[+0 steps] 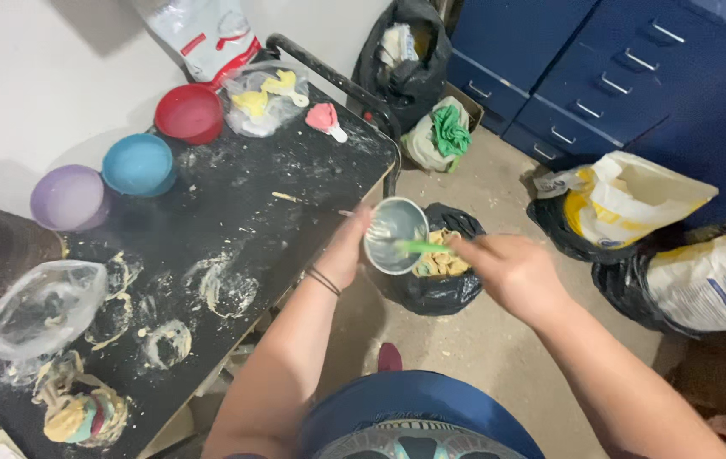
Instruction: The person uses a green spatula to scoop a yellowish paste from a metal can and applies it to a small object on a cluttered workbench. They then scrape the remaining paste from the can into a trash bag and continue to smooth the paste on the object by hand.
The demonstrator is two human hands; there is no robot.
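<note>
1. Now I am holding the small metal bowl (395, 235) off the edge of the black table (235, 212), above the open black bag (439, 285) on the floor; my left hand (341, 251) is closed round the bowl's near side.
2. I am gripping a green spatula (422, 247) in my right hand (511, 270), fingers closed on its handle, its tip reaching into the bowl.
3. Judging by the look of it, the bowl is showing mostly bare metal with a pale smear, so I take the scraping to be nearly finished; the bag is already holding yellowish scraps.
4. Behind my left wrist the tabletop is carrying dried rings and streaks of white residue, uncleaned.
5. Further back, the red bowl (189, 113), blue bowl (138, 164) and purple bowl (68, 197) are sitting in a row by the wall.
6. For room, I am working just beside the table's corner and rail; the floor to my right is crowded with sacks (635, 200), so open space is lying mostly straight ahead.
</note>
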